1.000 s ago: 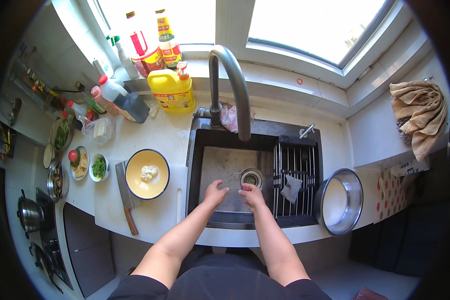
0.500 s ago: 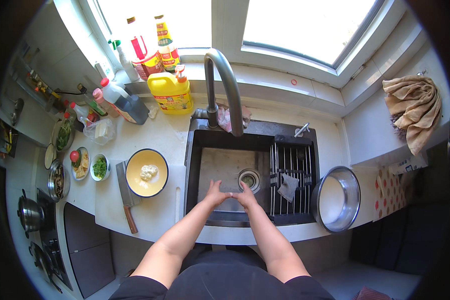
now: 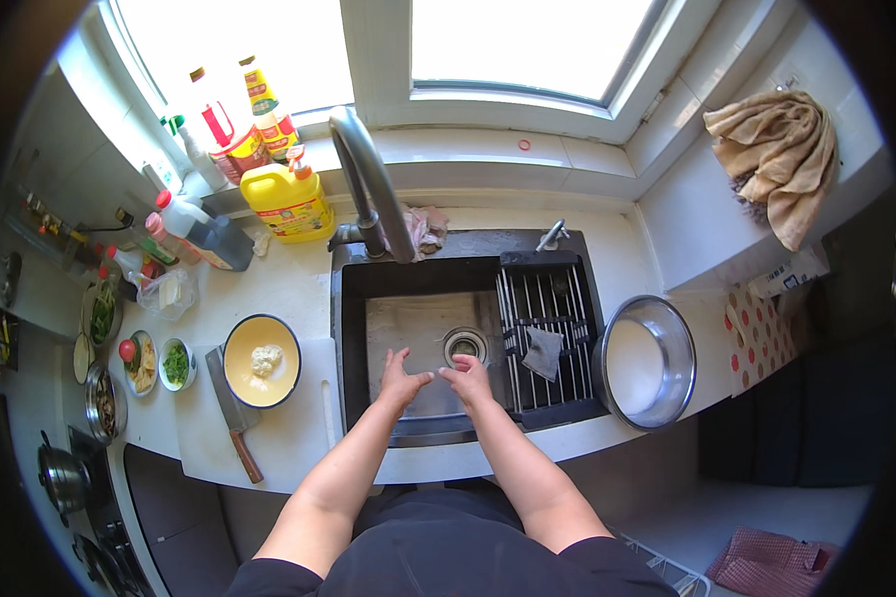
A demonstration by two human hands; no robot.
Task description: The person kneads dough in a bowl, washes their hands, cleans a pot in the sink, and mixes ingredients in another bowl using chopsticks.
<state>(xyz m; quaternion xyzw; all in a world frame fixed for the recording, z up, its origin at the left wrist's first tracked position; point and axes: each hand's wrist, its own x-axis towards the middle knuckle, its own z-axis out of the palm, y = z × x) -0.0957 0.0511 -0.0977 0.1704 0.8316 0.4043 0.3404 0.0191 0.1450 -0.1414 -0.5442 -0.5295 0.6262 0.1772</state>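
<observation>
Over the dark sink [image 3: 350, 328] I hold both hands with the fingers apart and nothing in them. My left hand [image 3: 400, 382] is above the basin's left part. My right hand [image 3: 466, 380] is just below the round drain [image 3: 464, 346] in the picture. A small gap parts the two thumbs. Behind them the grey faucet [image 3: 368, 179] arches over the basin; no water stream shows. To the right, a black drying rack [image 3: 567, 388] spans the sink with a grey cloth [image 3: 543, 352] on it.
Left of the sink, a yellow bowl [image 3: 287, 373] with pale dough [image 3: 265, 360] and a cleaver [image 3: 231, 398] lie on a white cutting board [image 3: 304, 438]. A steel basin [image 3: 682, 368] stands at the right. Bottles and a yellow jug [image 3: 289, 204] line the back left.
My view has swung to the right, so the counter appears further left. My thumbs, close together before, are now slightly apart. Both hands stay over the sink.
</observation>
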